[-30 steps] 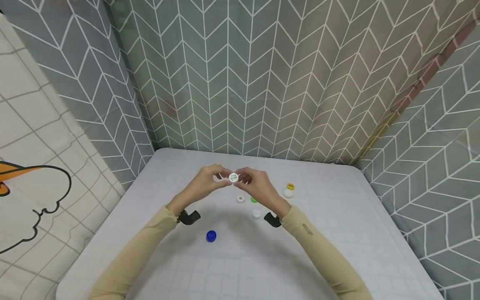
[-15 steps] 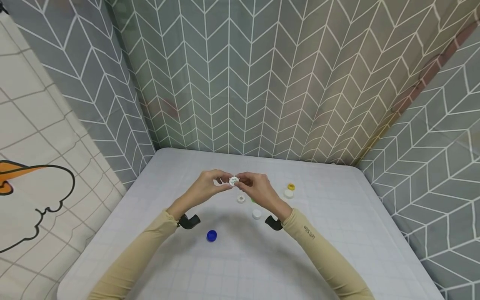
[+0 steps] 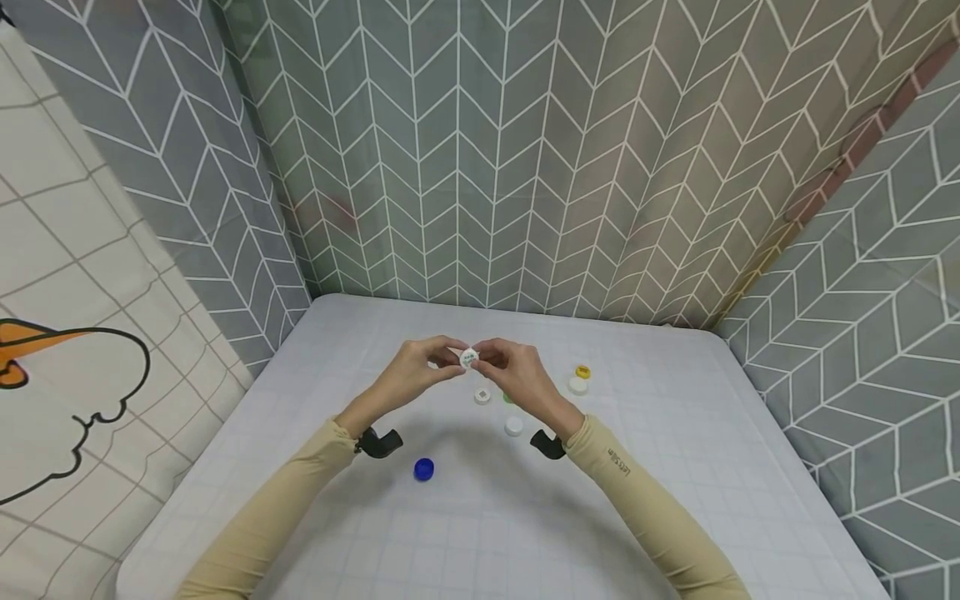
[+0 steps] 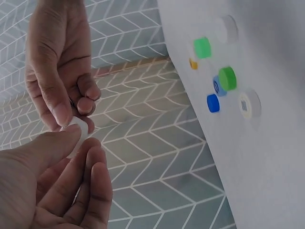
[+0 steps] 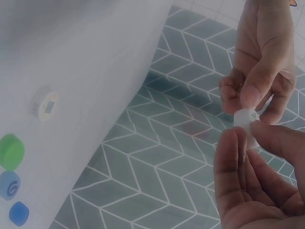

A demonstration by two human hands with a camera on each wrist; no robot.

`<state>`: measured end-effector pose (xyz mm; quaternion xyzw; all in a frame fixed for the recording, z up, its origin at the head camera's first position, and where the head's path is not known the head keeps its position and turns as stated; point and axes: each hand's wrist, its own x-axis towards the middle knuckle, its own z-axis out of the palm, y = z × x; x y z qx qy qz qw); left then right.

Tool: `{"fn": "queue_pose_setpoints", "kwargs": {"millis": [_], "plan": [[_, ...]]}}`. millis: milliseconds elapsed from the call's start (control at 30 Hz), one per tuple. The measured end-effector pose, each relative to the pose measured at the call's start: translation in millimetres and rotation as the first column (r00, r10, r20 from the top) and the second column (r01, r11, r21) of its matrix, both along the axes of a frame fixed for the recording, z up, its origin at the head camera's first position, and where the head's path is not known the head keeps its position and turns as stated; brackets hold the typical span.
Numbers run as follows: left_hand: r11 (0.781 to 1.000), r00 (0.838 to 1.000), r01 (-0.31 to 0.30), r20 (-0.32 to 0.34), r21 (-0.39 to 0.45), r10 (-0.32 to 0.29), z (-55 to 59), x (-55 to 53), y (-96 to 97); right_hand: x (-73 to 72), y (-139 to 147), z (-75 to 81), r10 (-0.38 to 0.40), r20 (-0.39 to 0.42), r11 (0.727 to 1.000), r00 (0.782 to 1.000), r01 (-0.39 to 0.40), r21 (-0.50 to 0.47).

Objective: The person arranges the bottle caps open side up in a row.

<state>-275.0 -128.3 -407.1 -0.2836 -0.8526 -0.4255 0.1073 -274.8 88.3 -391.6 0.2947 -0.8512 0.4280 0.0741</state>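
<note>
Both hands hold a small white bottle cap (image 3: 468, 358) above the table, its face marked with green print. My left hand (image 3: 412, 367) pinches one side between thumb and fingers. From the other side my right hand (image 3: 519, 372) pinches it too, the thumb lying on the printed face in the right wrist view. Part of the cap (image 5: 244, 118) is hidden behind fingertips. Below the hands lie a white cap with a square mark (image 3: 482, 397), a partly covered green cap (image 3: 507, 398) and a plain white cap (image 3: 513, 426).
A dark blue cap (image 3: 423, 469) lies nearer the body. To the right are a yellow cap (image 3: 583, 372) and another white cap (image 3: 578, 386). The left wrist view also shows a light blue cap (image 4: 218, 86). Patterned curtains surround the white-covered table (image 3: 637, 400).
My right thumb has moved onto the printed face, and the cap has turned a little between the fingers. Both hands stay nearly in place; the caps on the table have not moved.
</note>
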Motion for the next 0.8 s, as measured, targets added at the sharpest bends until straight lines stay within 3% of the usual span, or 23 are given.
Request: {"fn": "queue_pose_setpoints", "kwargs": {"millis": [300,633,800], "plan": [[0.991,0.979,-0.052,0.201,0.127,0.025,1.7,-1.0,2.1,-0.5,1.8,1.1,0.012,-0.039,0.999,0.999,-0.013,-0.041],[0.979,0.958,-0.074,0.288,0.191,0.016,2.4,-2.5,0.1,1.4,0.6,-3.5,0.066,-0.067,0.994,0.996,-0.071,-0.083],[0.98,0.962,-0.054,0.272,0.189,0.0,2.5,-2.4,-2.0,2.5,-0.1,-2.2,0.097,-0.045,0.99,0.994,-0.101,-0.096]]}}
